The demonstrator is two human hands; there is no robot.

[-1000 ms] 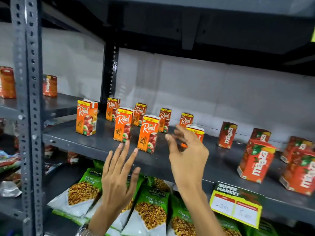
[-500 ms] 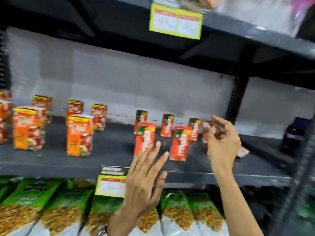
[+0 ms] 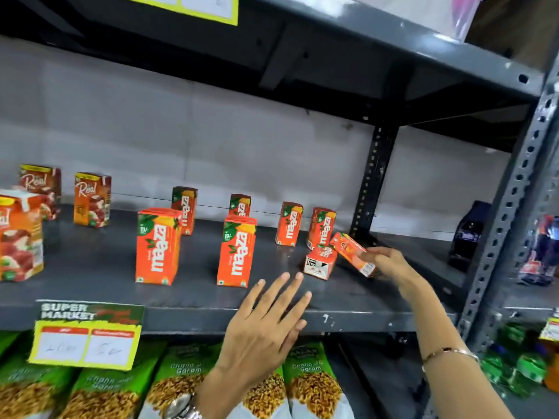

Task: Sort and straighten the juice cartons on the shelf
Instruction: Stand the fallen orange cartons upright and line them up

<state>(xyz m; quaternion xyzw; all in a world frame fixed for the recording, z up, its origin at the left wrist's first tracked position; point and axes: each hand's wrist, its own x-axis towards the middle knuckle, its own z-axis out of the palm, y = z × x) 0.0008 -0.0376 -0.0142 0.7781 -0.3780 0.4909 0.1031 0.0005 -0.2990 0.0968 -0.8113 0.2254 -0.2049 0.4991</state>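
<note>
The long grey metal shelf (image 3: pixel 90 267) ran across in front of me, and the green snack bags (image 3: pixel 311 385) lay packed on the level below it. On the shelf I counted six upright orange-and-green Maaza mango cartons: two large-looking ones at the front (image 3: pixel 157 246) and four smaller-looking ones in a rough row behind (image 3: pixel 290 225). To their left stood three orange-and-red Real juice cartons (image 3: pixel 90 201), one of them cut off by the edge of my view. Two more Maaza cartons were down at the right end: a toppled one (image 3: pixel 320 263) lay with its white base facing me, and the tilted small orange carton (image 3: pixel 352 254) just beside it was in my right hand (image 3: pixel 390 264). My fingers (image 3: pixel 373 255) were closed around its near end, and its long axis ran away from them, up and to the left toward the back row, so I judged it needed swinging upright. My left hand (image 3: pixel 266 325) hovered flat and spread, gripping nothing, over the shelf's front lip, near the toppled carton, which lay just beyond and to the right of its fingertips.
</note>
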